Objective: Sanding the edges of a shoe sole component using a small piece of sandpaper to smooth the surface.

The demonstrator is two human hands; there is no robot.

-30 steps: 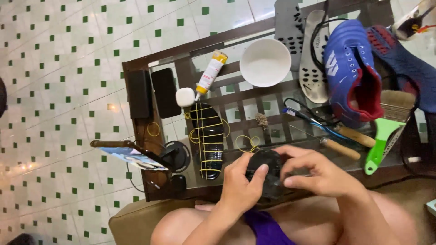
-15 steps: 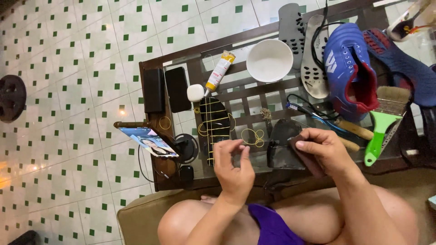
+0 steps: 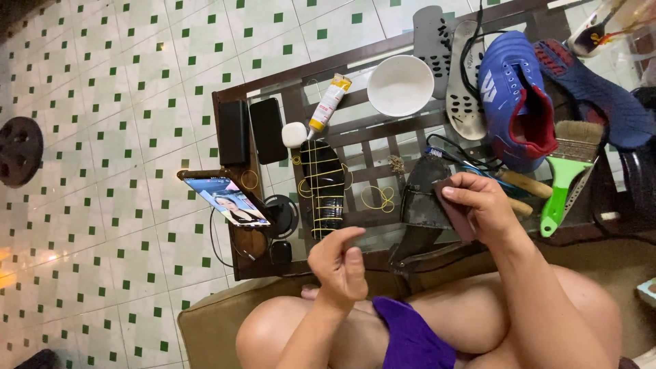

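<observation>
A dark, worn shoe sole (image 3: 418, 205) stands tilted at the near edge of the glass-topped table (image 3: 369, 130), right of the middle. The right hand (image 3: 482, 205) grips its upper part, with a small dark reddish-brown block (image 3: 456, 213) (what it is cannot be told) pinched against the sole under the thumb and fingers. The left hand (image 3: 339, 263) hovers near the sole on its left, apart from it, loosely curled and holding nothing, thumb and forefinger nearly meeting.

Just left of the sole lies a loose yellow rubber band (image 3: 378, 199), and beyond it a black shoe part wound with yellow bands (image 3: 322, 186). Farther from the person are a small white cap-shaped thing (image 3: 294, 134), a yellow-and-white glue tube (image 3: 329, 103) and a white bowl (image 3: 400, 85). At the table's left end lie two black slabs (image 3: 250, 131); nearer, a lit phone (image 3: 225, 199) leans on a stand.

To the right, a green-handled brush (image 3: 566, 175) lies near the right hand, with a blue and red football boot (image 3: 514, 109) behind it and two studded outsoles (image 3: 447, 65) at the far edge. The person's bare knees (image 3: 437, 321) fill the near side, over a green-and-white tiled floor (image 3: 109, 89).
</observation>
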